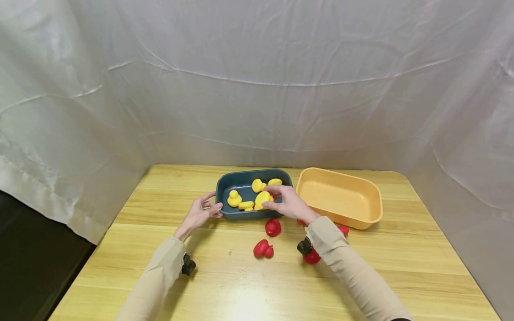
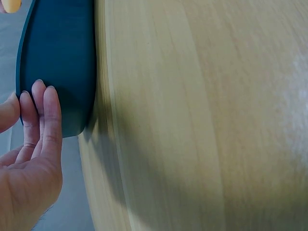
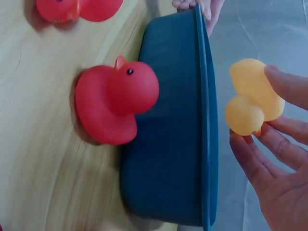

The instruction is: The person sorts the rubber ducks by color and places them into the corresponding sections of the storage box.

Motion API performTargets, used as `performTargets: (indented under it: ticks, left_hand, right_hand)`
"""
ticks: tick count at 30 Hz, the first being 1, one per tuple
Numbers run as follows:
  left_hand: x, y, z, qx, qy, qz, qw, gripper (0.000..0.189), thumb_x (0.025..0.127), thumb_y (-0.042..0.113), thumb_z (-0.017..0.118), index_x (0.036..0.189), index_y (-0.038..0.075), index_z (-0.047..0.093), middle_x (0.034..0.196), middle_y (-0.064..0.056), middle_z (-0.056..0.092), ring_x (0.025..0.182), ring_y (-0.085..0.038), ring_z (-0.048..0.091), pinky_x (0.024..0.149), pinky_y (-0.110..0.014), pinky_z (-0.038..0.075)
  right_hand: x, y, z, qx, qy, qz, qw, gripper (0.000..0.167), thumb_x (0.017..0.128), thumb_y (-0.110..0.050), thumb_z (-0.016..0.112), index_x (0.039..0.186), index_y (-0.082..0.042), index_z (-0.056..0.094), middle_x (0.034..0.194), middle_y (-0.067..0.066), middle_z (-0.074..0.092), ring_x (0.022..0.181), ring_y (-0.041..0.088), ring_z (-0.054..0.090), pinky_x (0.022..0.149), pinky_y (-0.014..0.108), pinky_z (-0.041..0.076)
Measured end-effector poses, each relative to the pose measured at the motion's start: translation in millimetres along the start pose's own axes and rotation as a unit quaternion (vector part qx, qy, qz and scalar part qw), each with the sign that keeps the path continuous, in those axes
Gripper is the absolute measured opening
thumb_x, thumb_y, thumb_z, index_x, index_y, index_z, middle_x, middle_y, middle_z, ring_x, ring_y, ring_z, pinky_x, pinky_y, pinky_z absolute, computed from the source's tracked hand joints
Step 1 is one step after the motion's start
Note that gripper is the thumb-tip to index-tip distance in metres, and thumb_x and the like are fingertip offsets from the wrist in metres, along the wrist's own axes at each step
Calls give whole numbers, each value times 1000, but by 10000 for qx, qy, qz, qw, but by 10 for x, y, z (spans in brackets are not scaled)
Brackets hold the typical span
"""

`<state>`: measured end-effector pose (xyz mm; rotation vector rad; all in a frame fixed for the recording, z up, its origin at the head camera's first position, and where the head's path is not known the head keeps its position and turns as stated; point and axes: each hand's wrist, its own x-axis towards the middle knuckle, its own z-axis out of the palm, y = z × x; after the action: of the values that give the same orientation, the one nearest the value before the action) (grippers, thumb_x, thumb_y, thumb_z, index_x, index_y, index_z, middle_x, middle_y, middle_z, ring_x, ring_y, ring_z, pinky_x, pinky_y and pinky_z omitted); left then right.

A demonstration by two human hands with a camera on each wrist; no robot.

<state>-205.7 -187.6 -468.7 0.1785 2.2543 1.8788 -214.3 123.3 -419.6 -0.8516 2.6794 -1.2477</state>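
Note:
A dark blue plastic bin [image 1: 241, 216] stands toward the back of the table. My left hand [image 1: 200, 213] grips its left end, thumb at the rim and fingers against the outer wall [image 2: 67, 57]. Over the bin's right part, my right hand [image 1: 290, 203] pinches a yellow rubber duck [image 3: 255, 91] between thumb and fingers, higher than the rim in the right wrist view. Inside the bin lie several more yellow ducks [image 1: 234, 199], partly hidden by the right hand. Just in front of the bin sits a red rubber duck [image 3: 108, 101].
An orange bin [image 1: 341, 196] stands right of the blue one. Another red duck [image 1: 263, 248] lies on the wooden table [image 1: 225, 276]; more red ducks [image 1: 312, 257] are partly covered by the right forearm. A grey cloth [image 1: 273, 89] hangs behind the table.

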Motion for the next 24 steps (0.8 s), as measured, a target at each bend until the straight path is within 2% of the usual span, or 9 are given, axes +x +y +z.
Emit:
performTargets:
  ticks: [5,14,24]
  left_hand:
    - [-5,8,1,-17,-19,-3,10000,65,99,5,61,154,-8,28,82,-3,65,77,-18,73,88,-48,62]
    - [-3,16,-1,-22,-57,-53,10000,65,100,6,60,154,-8,27,82,-2,65,79,-19,74,88,-45,63]
    - [3,6,7,-18,-63,-27,10000,65,100,6,61,154,-8,28,82,-3,65,79,-19,74,88,-45,63]
  right_hand:
    - [-2,57,-32,69,257,321,9991,50,91,-17,76,133,6,59,124,20,68,106,32,66,99,45,58]
    - [9,153,-64,23,460,778,9959,52,91,-21,75,134,3,59,126,19,67,106,32,64,96,45,58]
    - [45,189,-68,-278,637,875,9937,54,91,-23,75,135,4,58,125,20,67,106,33,64,96,45,58]
